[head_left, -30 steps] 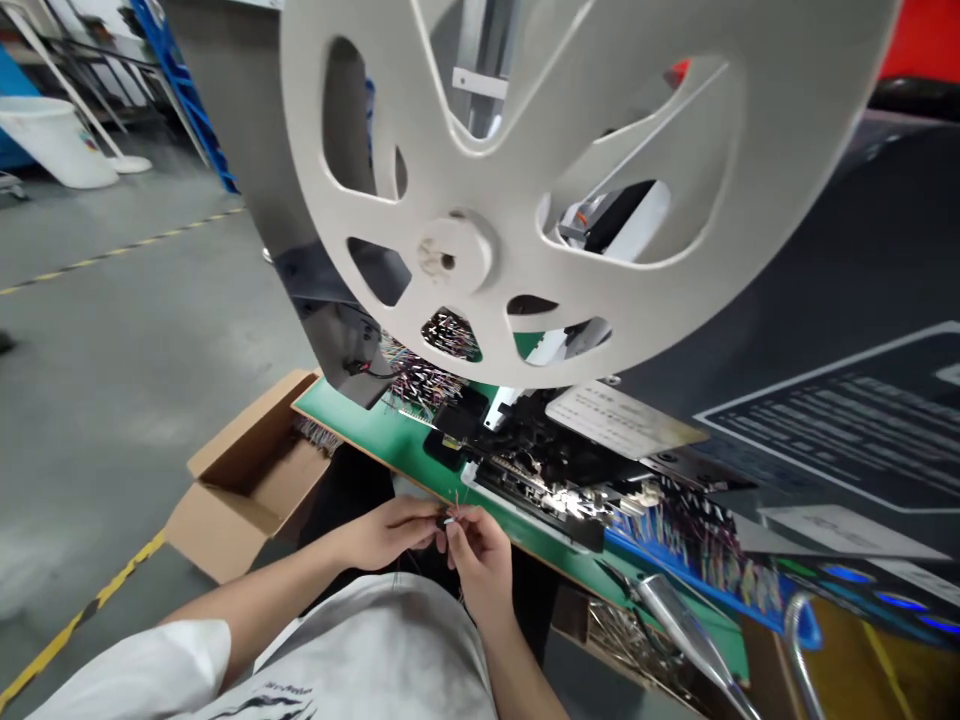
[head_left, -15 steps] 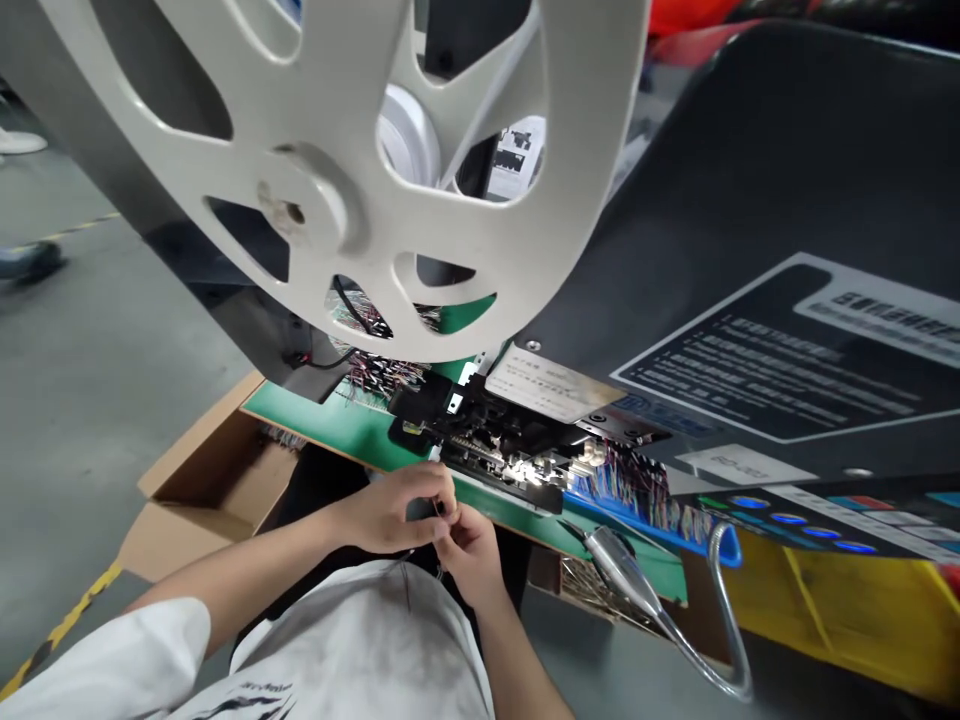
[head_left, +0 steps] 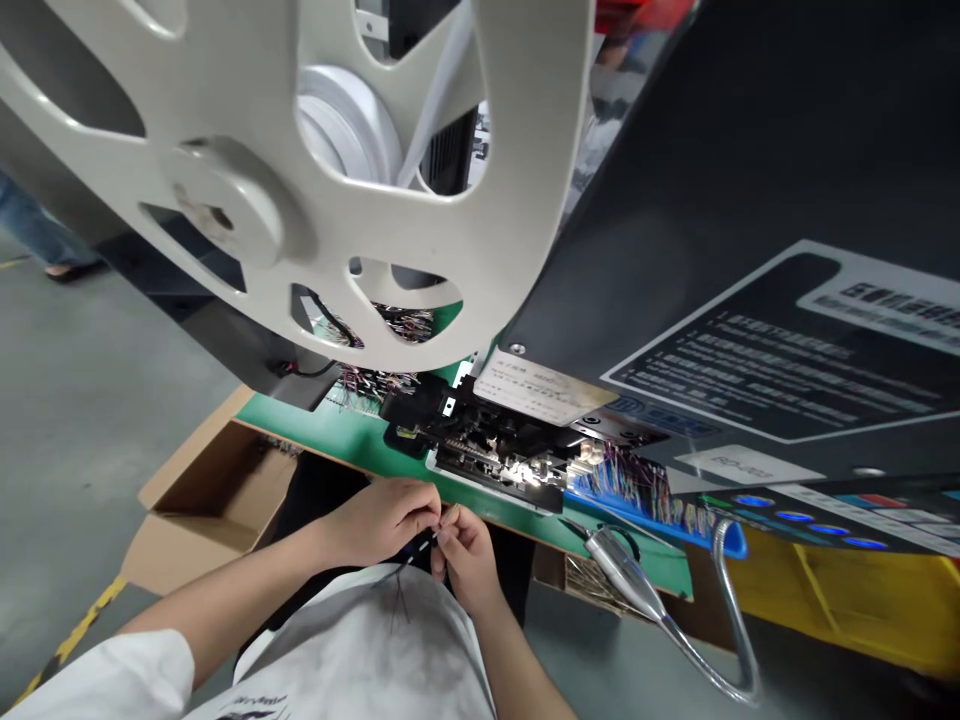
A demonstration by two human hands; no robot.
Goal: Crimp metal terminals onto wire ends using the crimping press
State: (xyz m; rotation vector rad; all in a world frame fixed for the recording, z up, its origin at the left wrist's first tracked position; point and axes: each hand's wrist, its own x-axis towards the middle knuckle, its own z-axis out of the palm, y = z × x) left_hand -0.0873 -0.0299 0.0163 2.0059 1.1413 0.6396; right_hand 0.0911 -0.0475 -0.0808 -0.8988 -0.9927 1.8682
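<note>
The grey floor (head_left: 82, 410) around us lay smooth, crossed at the lower left by yellow-and-black tape (head_left: 88, 618). An open cardboard box (head_left: 176, 550) sat just beside the green-topped workbench (head_left: 300, 428); off to the right I saw a yellow bin (head_left: 870, 612).

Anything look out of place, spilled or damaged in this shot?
Brownish marks on the hub of the reel and the white label stand out against pale surfaces; dirt or wear, I can't tell. The held wires are too small to judge for damage.
</note>
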